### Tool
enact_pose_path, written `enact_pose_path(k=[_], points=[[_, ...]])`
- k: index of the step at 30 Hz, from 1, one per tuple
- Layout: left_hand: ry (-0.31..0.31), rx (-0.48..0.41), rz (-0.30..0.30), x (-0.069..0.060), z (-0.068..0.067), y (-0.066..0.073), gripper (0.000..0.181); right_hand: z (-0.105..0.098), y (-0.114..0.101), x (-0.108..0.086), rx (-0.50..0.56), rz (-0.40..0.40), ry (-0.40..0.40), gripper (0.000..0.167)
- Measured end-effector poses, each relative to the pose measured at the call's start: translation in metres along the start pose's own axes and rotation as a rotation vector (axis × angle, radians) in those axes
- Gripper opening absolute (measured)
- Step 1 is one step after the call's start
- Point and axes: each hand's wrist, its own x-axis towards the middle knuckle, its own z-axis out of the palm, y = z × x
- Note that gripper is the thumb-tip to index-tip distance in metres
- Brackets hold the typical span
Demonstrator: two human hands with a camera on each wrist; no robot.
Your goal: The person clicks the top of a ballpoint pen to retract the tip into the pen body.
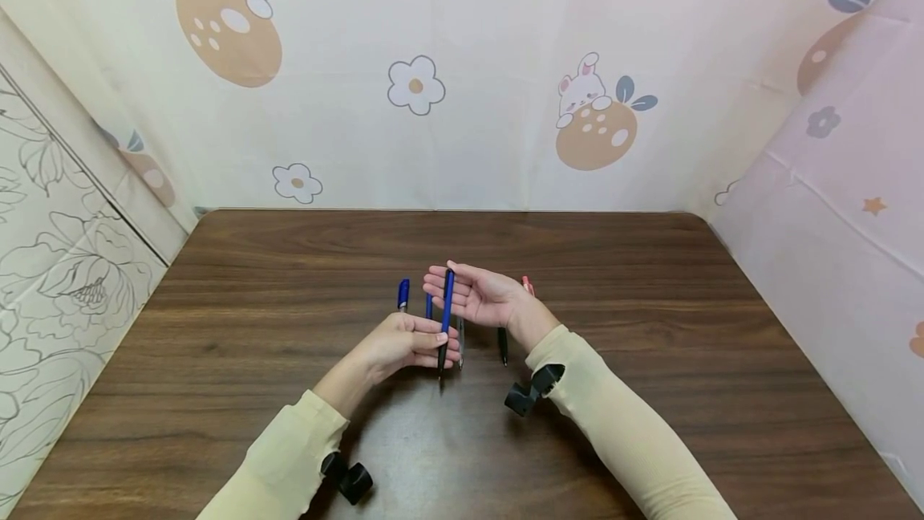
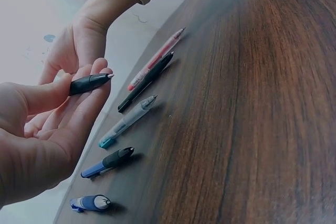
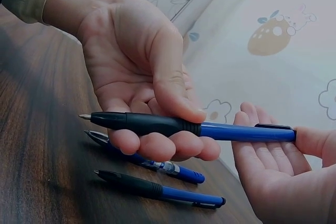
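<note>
A blue ballpoint pen (image 1: pixel 447 303) with a black grip section is held above the table between both hands, its metal tip toward the person. My left hand (image 1: pixel 404 342) pinches the black grip part, thumb on top and fingers beneath, as the right wrist view shows. The far blue end with the clip lies across the fingers of my right hand (image 1: pixel 485 295), whose thumb presses near that end. Below on the table is another blue and black pen (image 2: pixel 107 162), beside a clear-and-blue pen (image 2: pixel 90 203).
Further along the row on the wooden table (image 1: pixel 289 327) lie a clear pen with a teal end (image 2: pixel 127 121), a black pen (image 2: pixel 146 82) and a red pen (image 2: pixel 157 59). A patterned curtain (image 1: pixel 491 143) hangs behind the table's far edge.
</note>
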Motion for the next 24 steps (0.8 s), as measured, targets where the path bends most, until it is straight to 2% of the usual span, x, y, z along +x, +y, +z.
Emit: enact_pose_path(k=[10,17,24], points=[[0.002,-0.023,-0.002,-0.0016,0.0002,-0.0006,0.034,0.0002,0.0019,0.0020,0.003,-0.011,0.005,0.056],[-0.003,-0.020,-0.001,-0.0027,0.0011,0.0004,0.036,0.0011,0.0013,0.0000,0.002,-0.020,0.012,0.034],[-0.004,-0.022,-0.002,-0.0033,0.0019,0.0006,0.038,0.0015,0.0002,-0.0015,-0.005,-0.016,0.000,0.032]])
